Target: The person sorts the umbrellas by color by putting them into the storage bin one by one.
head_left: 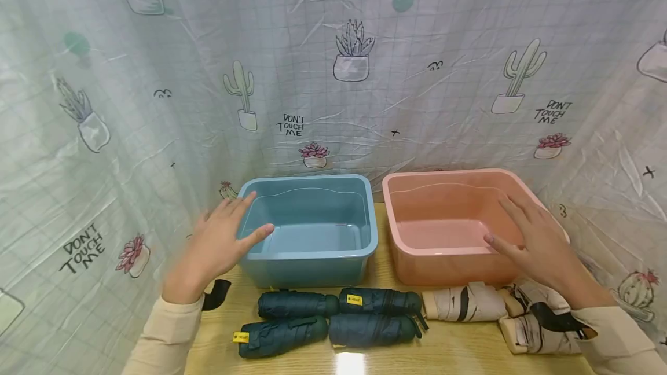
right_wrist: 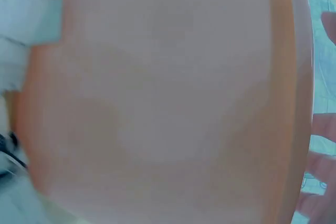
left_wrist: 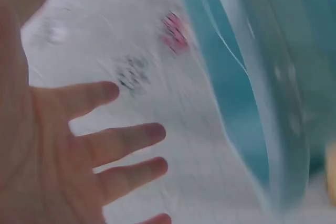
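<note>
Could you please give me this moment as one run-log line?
left hand: empty, near blue bin; right hand: empty, near pink bin; dark umbrellas: on table; pale umbrellas: on table, right of dark ones

Left wrist view: blue tub cropped, curtain blurred.

Blue tub, rectangular, open-topped, upright, at the centre of the head frame; pink tub, similar shape, upright, right of centre; four dark umbrellas, folded, lying in two rows, lower centre; beige umbrellas, folded, lying, lower right, partly hidden.
</note>
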Motion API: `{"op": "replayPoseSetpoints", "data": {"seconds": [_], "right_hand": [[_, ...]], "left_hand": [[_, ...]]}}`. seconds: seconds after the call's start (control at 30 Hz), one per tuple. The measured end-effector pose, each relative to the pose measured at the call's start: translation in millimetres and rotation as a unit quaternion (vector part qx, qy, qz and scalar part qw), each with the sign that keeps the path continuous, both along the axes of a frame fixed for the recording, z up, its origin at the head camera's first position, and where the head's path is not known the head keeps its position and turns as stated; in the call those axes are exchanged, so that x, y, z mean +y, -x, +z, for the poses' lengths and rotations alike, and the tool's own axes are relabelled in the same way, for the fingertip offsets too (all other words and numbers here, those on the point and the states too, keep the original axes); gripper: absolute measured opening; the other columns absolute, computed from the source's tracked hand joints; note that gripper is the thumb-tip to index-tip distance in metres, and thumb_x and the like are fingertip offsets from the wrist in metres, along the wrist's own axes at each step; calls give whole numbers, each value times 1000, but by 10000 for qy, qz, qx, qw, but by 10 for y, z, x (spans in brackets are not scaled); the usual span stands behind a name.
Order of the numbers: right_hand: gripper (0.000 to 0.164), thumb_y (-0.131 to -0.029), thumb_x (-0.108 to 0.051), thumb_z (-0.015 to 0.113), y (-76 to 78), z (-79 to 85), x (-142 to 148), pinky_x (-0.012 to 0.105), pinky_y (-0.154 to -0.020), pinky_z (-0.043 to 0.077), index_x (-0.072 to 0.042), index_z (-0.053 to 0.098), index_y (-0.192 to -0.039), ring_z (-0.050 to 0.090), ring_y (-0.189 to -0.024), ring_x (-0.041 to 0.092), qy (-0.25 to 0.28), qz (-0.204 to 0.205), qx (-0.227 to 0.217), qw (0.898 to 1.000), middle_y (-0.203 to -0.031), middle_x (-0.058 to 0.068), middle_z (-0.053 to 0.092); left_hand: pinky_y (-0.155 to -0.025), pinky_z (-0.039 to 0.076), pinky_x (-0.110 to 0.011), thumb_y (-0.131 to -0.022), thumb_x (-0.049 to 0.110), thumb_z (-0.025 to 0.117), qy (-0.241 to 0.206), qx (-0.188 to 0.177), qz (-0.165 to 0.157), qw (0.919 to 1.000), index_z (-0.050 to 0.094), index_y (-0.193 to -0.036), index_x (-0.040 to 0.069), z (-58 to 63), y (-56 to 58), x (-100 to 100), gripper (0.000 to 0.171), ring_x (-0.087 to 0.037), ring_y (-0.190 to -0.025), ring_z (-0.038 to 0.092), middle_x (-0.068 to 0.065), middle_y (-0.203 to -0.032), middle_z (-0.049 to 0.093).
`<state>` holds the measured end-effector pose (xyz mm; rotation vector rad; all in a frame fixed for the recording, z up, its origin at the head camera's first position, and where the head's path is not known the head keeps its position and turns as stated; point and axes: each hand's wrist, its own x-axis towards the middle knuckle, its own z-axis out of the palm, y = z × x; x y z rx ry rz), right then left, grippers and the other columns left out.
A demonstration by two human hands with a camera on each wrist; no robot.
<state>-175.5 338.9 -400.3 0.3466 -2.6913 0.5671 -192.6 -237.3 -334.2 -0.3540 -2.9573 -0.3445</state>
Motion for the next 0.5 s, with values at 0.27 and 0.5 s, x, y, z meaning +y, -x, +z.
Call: {"op": "replayPoseSetpoints", "data": {"seconds": [0.27,0.5], "right_hand": [[64,-89,-20,77,-292,-218,-52,60,-119,24,-10,54,-148,41,-142,41,1061,-57,1029,9890,-147,26,52],[47,-80,-7,72,-528,-440,-45,20,-109,21,7,67,-125,39,-129,-10,2212,-739,2443,9412,-134,-9,63]], "left_hand": [[-96,51,-49,-92,33,75,-2178,2091,-736,9505,72,-124,16,-236,-336,713,36,-25,-113,68,-3,-118,75],[-74,55,-32,-91,9,73,-3977,2307,-1734,8709,74,-105,16,-639,-484,1455,16,-11,-83,69,3,-93,74]]}}
